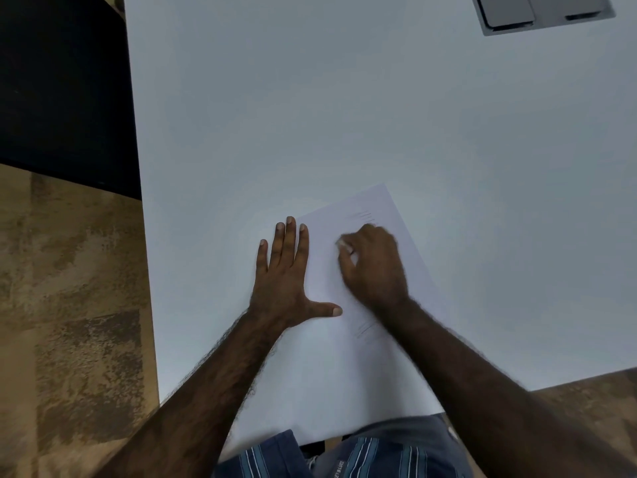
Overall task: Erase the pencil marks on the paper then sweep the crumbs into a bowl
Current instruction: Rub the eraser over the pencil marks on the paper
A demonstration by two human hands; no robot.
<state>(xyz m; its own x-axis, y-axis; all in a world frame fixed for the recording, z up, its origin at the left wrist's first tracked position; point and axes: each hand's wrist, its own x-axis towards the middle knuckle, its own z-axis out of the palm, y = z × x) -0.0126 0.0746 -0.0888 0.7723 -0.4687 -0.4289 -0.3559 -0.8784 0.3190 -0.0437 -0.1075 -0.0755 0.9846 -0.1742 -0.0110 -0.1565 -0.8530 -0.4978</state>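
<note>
Two faint pencil-mark patches [366, 217] — white paper [331, 374].

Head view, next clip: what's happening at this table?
A person is rubbing pencil marks off a white sheet of paper on a pale grey table. The left hand lies flat with fingers spread, pinning the sheet's left edge. The right hand pinches a small pale eraser against the sheet. Faint pencil strokes remain above and below it. No bowl is in view.

White table [310, 115], paper [344, 367] lying at its near edge, grey hatch [541, 12] set in the table far beyond the paper
</note>
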